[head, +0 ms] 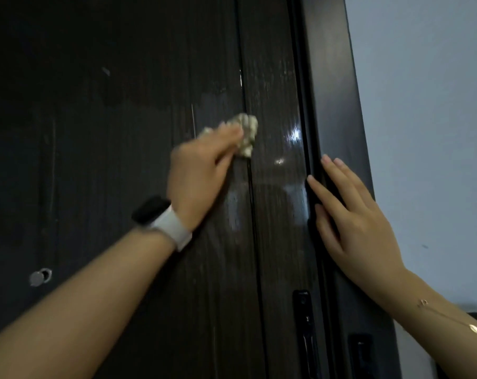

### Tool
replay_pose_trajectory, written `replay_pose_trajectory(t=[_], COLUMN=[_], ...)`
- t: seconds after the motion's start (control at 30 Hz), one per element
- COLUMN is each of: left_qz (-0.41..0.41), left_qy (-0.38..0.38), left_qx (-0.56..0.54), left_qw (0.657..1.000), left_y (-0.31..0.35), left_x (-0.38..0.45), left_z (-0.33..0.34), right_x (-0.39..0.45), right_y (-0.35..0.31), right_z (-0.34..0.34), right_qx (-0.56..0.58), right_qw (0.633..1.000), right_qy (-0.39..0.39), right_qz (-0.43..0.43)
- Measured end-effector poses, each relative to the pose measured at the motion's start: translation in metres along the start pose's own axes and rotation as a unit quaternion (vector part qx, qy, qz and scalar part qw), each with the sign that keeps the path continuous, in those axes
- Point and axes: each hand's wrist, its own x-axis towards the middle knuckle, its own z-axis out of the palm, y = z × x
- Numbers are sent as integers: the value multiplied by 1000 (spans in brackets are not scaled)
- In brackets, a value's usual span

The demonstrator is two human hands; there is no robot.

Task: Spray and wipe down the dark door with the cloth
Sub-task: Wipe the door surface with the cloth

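Crumpled cloth (246, 134) on glossy, wood-grained door (122, 132)

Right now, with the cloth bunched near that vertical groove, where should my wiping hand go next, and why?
Probably draw the left hand and its cloth down along the groove: glossy wet streaks on the door lie below and right of it, while the right hand rests flat against the frame.

Pale wall (428, 105) beside dark frame (338, 105)
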Motion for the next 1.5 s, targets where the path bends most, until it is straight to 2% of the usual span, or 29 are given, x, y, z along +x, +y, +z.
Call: replay_pose_trajectory(t=[0.1, 0.2, 0.27, 0.37, 0.47, 0.53, 0.6, 0.73, 0.87, 1.0, 1.17, 1.23, 1.4, 1.5], left_qz=[-14, -13, -3, 21, 85, 115, 106, -2, -24, -13, 55, 68, -21, -31], left_qy=[33, 32, 19, -41, -106, -129, -113, -7, 27, 25, -66, -70, 6, 12], left_qx=[14, 12, 3, -18, -18, -11, 1, 5, 44, 22, 4, 15, 26, 27], left_qw=[999, 999, 1000, 999, 991, 985, 988, 1000, 998, 999, 996, 995, 999, 999], left_y=[-17, -21, -15, 9, 27, 22, 7, -34, -57, -43, -5, -14, -47, -44], left_x=[61, 67, 36, -47, -125, -139, -112, 2, 71, 23, -91, -80, 25, 31], left_z=[-1, 0, -1, -12, -31, -39, -40, -37, -39, -37, -48, -51, -45, -39], right_x=[-1, -1, -2, 3, 19, 27, 27, 21, 22, 21, 21, 20, 20, 20], right_y=[-1, -3, -7, -17, -25, -28, -27, -25, -25, -26, -26, -26, -26, -26], right_z=[0, 1, 1, 7, 14, 17, 19, 18, 18, 17, 18, 18, 18, 18], right_qx=[-8, -7, -5, -12, -3, -5, -25, -58, -63, -65, -65, -64, -61, -59], right_qw=[1000, 1000, 1000, 999, 999, 999, 999, 997, 996, 996, 996, 996, 996, 996], right_qy=[1, 3, -1, -17, -15, -14, -25, -41, -52, -53, -56, -55, -59, -56], right_qz=[1, 13, 9, -38, -43, -34, -38, -41, -39, -35, -30, -31, -30, -31])
